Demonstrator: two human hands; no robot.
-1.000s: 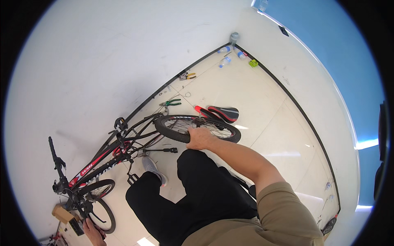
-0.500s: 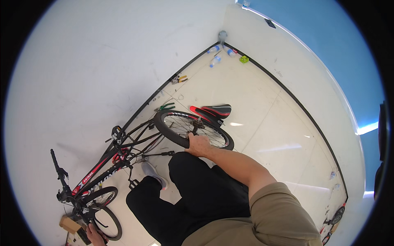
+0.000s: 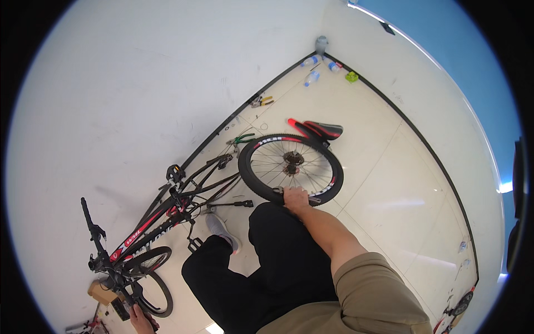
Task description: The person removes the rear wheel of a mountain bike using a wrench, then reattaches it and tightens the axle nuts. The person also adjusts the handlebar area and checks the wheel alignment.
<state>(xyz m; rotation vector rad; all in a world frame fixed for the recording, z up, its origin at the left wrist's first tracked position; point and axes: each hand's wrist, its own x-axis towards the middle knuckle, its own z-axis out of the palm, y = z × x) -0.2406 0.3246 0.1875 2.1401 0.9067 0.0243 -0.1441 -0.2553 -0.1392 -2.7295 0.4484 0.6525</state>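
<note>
My right hand [image 3: 296, 196] grips the near rim and tyre of a detached bicycle wheel [image 3: 257, 177], tilted almost flat, its sprockets showing. To its left leans the black-and-red bicycle frame [image 3: 146, 224] along the white wall, its rear end [image 3: 225, 160] apart from the wheel. At the lower left my left hand [image 3: 142, 318] is wrapped round the end of the handlebar [image 3: 129, 298]; the front wheel [image 3: 166, 298] lies beside it. A black-and-red saddle [image 3: 324, 129] rests on the floor beyond the detached wheel.
Green-handled pliers [image 3: 245, 139], yellow-handled pliers [image 3: 263, 101], several bottles [image 3: 311, 78] and a green object [image 3: 351, 77] lie along the walls. A cardboard box [image 3: 100, 292] is at the lower left, a small wheel [image 3: 463, 303] at the lower right. My shoe [image 3: 219, 228] stands by the frame.
The wheel in my right hand has moved right, away from the frame's rear end, and turned flatter toward the camera. My left hand stays on the handlebar. The view has shifted slightly.
</note>
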